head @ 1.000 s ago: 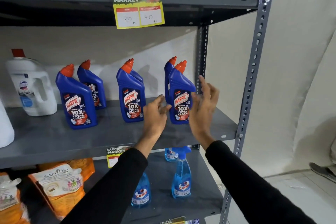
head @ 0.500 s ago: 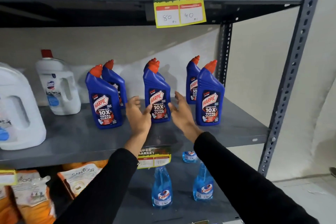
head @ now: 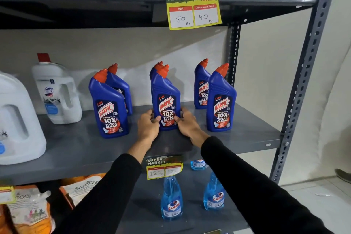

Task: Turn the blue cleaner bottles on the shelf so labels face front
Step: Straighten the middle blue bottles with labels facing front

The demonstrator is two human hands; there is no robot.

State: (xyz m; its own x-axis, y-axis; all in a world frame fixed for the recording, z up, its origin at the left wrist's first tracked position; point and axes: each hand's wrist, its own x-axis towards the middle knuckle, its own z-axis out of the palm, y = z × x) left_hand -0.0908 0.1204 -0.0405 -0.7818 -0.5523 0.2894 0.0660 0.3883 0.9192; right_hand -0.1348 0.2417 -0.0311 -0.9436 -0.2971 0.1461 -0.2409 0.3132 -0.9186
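Two black-sleeved arms reach forward; left hand [head: 148, 127] and right hand [head: 187, 124] face each other, fingers [head: 156, 119] curled inward, gripping.

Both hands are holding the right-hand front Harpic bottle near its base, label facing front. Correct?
Not quite. In the head view the left hand and right hand hold the middle front Harpic bottle near its base, label facing front; the right-hand front bottle stands untouched.

I saw two white plastic handled jugs [head: 57, 93] at left. A yellow-green paper price tag [head: 192, 6] hung overhead. Below stood clear blue spray bottles [head: 171, 201] beside orange refill pouches [head: 30, 213].
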